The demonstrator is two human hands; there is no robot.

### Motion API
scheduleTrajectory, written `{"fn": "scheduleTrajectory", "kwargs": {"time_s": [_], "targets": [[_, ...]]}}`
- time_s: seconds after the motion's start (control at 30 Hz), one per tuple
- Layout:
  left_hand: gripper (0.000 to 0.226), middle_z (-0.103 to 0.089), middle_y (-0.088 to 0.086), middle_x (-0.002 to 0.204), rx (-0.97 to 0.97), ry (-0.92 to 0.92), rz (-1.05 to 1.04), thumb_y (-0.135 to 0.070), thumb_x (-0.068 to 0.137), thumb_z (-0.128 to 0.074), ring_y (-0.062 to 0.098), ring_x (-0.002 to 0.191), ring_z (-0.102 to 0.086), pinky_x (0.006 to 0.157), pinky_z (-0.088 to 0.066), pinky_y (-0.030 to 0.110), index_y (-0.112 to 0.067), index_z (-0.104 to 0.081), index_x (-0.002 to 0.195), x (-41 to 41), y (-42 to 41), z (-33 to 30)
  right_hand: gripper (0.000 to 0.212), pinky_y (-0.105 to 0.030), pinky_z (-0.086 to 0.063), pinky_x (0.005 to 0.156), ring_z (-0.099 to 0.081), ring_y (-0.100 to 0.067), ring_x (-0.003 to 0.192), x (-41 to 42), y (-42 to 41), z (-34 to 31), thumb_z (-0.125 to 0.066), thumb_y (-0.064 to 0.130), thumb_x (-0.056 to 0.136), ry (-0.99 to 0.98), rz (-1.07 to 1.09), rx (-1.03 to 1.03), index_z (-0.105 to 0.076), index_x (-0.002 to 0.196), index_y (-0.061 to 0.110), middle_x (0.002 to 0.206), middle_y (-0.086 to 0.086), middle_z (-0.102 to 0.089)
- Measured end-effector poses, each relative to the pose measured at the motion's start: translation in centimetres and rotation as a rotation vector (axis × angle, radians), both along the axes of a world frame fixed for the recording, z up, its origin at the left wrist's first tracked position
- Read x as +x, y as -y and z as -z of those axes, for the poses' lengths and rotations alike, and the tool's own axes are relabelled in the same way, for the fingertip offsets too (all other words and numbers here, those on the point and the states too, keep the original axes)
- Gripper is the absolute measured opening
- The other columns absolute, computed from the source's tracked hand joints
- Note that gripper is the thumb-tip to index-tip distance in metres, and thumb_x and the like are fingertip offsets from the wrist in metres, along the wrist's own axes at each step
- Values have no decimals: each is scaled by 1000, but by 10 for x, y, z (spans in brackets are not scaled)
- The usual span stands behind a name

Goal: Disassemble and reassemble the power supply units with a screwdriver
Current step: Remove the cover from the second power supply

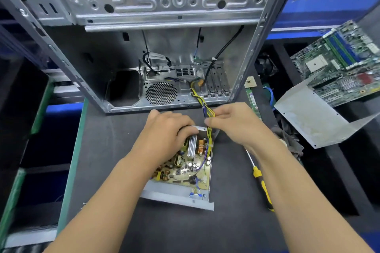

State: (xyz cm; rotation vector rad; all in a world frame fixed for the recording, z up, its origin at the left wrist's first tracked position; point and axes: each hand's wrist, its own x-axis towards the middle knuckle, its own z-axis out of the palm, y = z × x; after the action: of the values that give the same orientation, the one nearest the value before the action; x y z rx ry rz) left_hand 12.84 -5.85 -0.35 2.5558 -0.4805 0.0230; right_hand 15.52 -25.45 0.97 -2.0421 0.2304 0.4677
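Power supply unit [185, 172], lying open on the dark mat [236, 228] just before the computer case [164, 57], looks rigid at its tray but fragile on its exposed board (best held by the metal edges), the left hand [166, 131] curled over its far edge and the right hand [232, 123] pinching the limp yellow cable bundle [208, 117].

no readable text, white cable label [157, 55] too blurred

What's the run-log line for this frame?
left hand: holds open power supply | right hand: pinches yellow cable bundle | screwdriver: idle on mat
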Motion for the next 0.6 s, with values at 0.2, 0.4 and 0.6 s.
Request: {"fn": "scheduleTrajectory", "kwargs": {"time_s": [0.2, 0.4, 0.6], "targets": [[25, -74, -6, 111, -69, -79, -33, -31, 100, -58, 17, 108, -63, 102, -37, 34, -23, -72, 119, 4, -8, -7, 31, -9, -42, 68, -65, -4, 88, 14, -15, 1, -73, 32, 87, 139, -5, -109, -72, 117, 22, 95, 9, -72], [9, -67, -23, 91, -369, 118, -342, -38, 86, -71, -4, 86, -60, 83, -40, 5, -35, -69, 94, -21, -67, -14, 16, -13, -45, 64, -61, 2, 72, -25, 12, -12, -71, 47, 82, 511, 173, -80, -68, 94, 36, 77, 17, -67], [86, -63, -27, 125, -408, -435, -248, -54, 41, -86, -1, 109, -60, 92, -47, 23, -54, -58, 122, -68, -95, 15, 34, -31, -46, 85, -59, -23, 89, -68, -3, 16, -80, 32, 78, 786, -396, -298, -73, 103, 9, 98, 0, -68]]}}
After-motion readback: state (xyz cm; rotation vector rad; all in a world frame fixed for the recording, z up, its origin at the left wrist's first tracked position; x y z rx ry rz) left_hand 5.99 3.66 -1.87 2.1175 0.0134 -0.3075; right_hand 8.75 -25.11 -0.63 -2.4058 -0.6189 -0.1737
